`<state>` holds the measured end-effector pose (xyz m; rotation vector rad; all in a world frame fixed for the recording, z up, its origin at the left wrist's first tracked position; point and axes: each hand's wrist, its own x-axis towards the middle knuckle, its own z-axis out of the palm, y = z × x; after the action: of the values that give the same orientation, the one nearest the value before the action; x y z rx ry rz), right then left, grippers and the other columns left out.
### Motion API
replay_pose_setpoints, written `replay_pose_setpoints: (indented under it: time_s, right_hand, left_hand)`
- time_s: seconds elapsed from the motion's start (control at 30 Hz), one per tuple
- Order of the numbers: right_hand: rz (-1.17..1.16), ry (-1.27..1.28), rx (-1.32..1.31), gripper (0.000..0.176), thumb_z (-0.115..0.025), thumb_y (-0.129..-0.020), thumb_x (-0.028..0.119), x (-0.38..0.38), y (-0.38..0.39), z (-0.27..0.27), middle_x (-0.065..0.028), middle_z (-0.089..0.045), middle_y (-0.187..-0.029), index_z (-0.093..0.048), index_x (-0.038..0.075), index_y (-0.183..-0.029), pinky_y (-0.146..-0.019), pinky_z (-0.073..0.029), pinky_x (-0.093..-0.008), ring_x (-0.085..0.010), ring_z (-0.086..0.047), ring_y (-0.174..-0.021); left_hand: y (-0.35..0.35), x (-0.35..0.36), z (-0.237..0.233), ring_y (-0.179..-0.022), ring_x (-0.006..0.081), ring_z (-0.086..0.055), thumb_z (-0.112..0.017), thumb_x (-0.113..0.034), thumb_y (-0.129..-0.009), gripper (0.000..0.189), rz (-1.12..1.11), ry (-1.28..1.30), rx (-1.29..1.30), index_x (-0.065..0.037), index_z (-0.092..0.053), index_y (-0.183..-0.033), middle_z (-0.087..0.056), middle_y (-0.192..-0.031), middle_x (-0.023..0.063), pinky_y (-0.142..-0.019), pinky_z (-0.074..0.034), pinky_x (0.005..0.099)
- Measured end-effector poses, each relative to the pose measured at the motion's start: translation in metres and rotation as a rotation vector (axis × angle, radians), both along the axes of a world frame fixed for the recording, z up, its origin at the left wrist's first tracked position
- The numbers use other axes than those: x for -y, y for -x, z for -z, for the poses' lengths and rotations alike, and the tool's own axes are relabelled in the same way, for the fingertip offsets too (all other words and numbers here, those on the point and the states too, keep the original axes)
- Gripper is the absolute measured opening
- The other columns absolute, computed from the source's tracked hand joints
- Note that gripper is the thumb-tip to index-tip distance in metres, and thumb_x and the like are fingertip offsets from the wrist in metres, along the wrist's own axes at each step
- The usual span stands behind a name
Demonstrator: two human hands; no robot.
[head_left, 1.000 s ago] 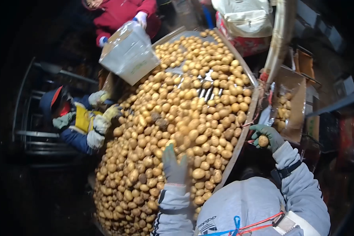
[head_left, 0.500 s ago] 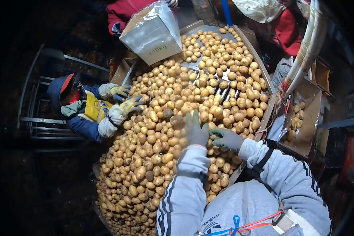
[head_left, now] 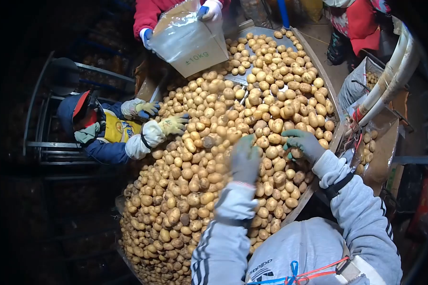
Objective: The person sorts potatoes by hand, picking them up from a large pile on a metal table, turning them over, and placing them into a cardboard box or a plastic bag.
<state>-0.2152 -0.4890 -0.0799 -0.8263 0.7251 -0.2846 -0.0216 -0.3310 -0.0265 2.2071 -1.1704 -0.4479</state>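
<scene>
A large heap of yellow-brown potatoes (head_left: 185,190) spreads over the sorting table in front of me. My left hand (head_left: 245,160), in a grey-green glove and smeared by motion, lies over the middle of the heap, its fingertips among the potatoes. To its right, near the table's side edge, my right hand (head_left: 305,145) wears a similar glove. Its fingers curl around a brownish potato (head_left: 296,153), which shows below them. Loose potatoes surround both hands.
Across the left side, a co-worker's gloved hand (head_left: 173,125) reaches to the heap. Another person at the back holds a plastic-lined carton (head_left: 195,56). A raised metal rim (head_left: 318,66) borders the table. White pipes (head_left: 390,71) and a box of potatoes (head_left: 383,149) stand right.
My right hand has moved right and up, away from my left, and now curls on a potato. My left hand shifted slightly right. The carton tilted and a co-worker's hand moved further in.
</scene>
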Motion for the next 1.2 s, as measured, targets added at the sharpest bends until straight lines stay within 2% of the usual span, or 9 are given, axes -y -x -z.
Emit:
replay_pose_setpoints:
  time_s: [0.03,0.2,0.23,0.37,0.47,0.53,0.6,0.97,1.2]
  right_hand:
    - [-0.016,-0.038,0.024,0.037,-0.064,-0.099,0.008,-0.003,0.005,-0.001,-0.0147,-0.073,-0.107,-0.067,-0.007,-0.133,-0.074,-0.063,-0.0321,-0.0201,-0.073,-0.087]
    - [-0.157,-0.097,0.044,0.033,-0.061,-0.101,0.006,-0.028,0.011,-0.019,-0.0119,-0.073,-0.091,-0.068,-0.009,-0.129,-0.068,-0.062,-0.0308,-0.0190,-0.072,-0.078]
    - [-0.187,-0.085,0.081,0.033,-0.062,-0.102,0.009,-0.033,0.009,-0.020,-0.0121,-0.073,-0.097,-0.068,-0.008,-0.129,-0.071,-0.062,-0.0311,-0.0179,-0.072,-0.081]
    - [-0.230,0.000,0.085,0.039,-0.065,-0.105,0.022,-0.056,-0.004,-0.035,-0.0103,-0.074,-0.113,-0.068,-0.003,-0.134,-0.085,-0.059,-0.0299,-0.0165,-0.073,-0.092]
    - [-0.289,0.061,0.120,0.045,-0.066,-0.106,0.032,-0.073,-0.014,-0.048,-0.0076,-0.074,-0.121,-0.067,0.001,-0.139,-0.093,-0.057,-0.0292,-0.0167,-0.072,-0.100]
    - [-0.322,0.138,0.160,0.051,-0.068,-0.105,0.036,-0.086,-0.023,-0.046,-0.0084,-0.072,-0.129,-0.065,0.001,-0.142,-0.101,-0.053,-0.0296,-0.0154,-0.067,-0.114]
    - [-0.292,0.007,0.145,0.052,-0.072,-0.102,0.034,-0.097,-0.030,-0.049,-0.0098,-0.072,-0.130,-0.066,0.001,-0.142,-0.101,-0.052,-0.0293,-0.0142,-0.066,-0.114]
    - [-0.320,0.361,0.143,0.061,-0.076,-0.090,0.018,-0.132,-0.032,-0.060,-0.0054,-0.075,-0.115,-0.062,0.003,-0.147,-0.095,-0.054,-0.0274,-0.0113,-0.068,-0.102]
    - [-0.399,0.039,0.150,0.049,-0.074,-0.090,0.014,-0.139,-0.033,-0.060,-0.0042,-0.075,-0.115,-0.069,-0.001,-0.136,-0.097,-0.053,-0.0273,-0.0110,-0.068,-0.105]
  left_hand:
    - [-0.016,-0.018,0.004,-0.128,0.0361,-0.062,-0.065,-0.014,-0.098,0.041,-0.004,0.123,0.149,-0.005,-0.067,-0.137,-0.066,-0.137,0.0199,-0.117,-0.045,0.0436]
    - [-0.057,-0.043,0.016,-0.128,0.0383,-0.057,-0.075,-0.023,-0.089,0.054,-0.002,-0.357,0.392,-0.007,-0.066,-0.139,-0.066,-0.133,0.0190,-0.112,-0.045,0.0464]
    - [-0.062,-0.038,0.016,-0.111,0.0339,-0.066,-0.076,-0.025,-0.087,0.060,0.027,-0.386,0.481,-0.006,-0.063,-0.143,-0.070,-0.118,0.0156,-0.102,-0.053,0.0435]
    - [-0.062,-0.036,0.014,-0.082,0.0206,-0.069,-0.072,-0.009,-0.093,0.052,-0.257,0.120,-0.616,0.000,-0.059,-0.142,-0.070,-0.094,0.0090,-0.073,-0.060,0.0315]
    - [-0.006,-0.045,-0.029,-0.108,0.0228,-0.069,-0.078,-0.019,-0.094,0.052,-0.463,0.177,-0.936,0.001,-0.064,-0.140,-0.070,-0.127,0.0124,-0.094,-0.057,0.0317]
    - [0.015,-0.059,-0.005,-0.107,0.0204,-0.069,-0.078,-0.016,-0.096,0.048,-0.361,0.335,-0.939,0.004,-0.064,-0.137,-0.070,-0.126,0.0138,-0.093,-0.057,0.0301]
    - [0.036,-0.066,-0.005,-0.107,0.0211,-0.069,-0.075,-0.012,-0.098,0.042,-0.362,0.371,-0.803,0.004,-0.064,-0.135,-0.071,-0.125,0.0146,-0.093,-0.057,0.0323]
    - [0.046,-0.094,-0.040,-0.080,0.0313,-0.074,-0.073,-0.038,-0.098,0.040,-0.270,0.098,-0.257,-0.003,-0.072,-0.118,-0.076,-0.090,0.0182,-0.075,-0.058,0.0417]
    - [0.046,-0.116,-0.022,-0.080,0.0336,-0.075,-0.072,-0.034,-0.100,0.031,-0.258,0.140,-0.003,-0.005,-0.075,-0.113,-0.075,-0.087,0.0189,-0.072,-0.057,0.0416]
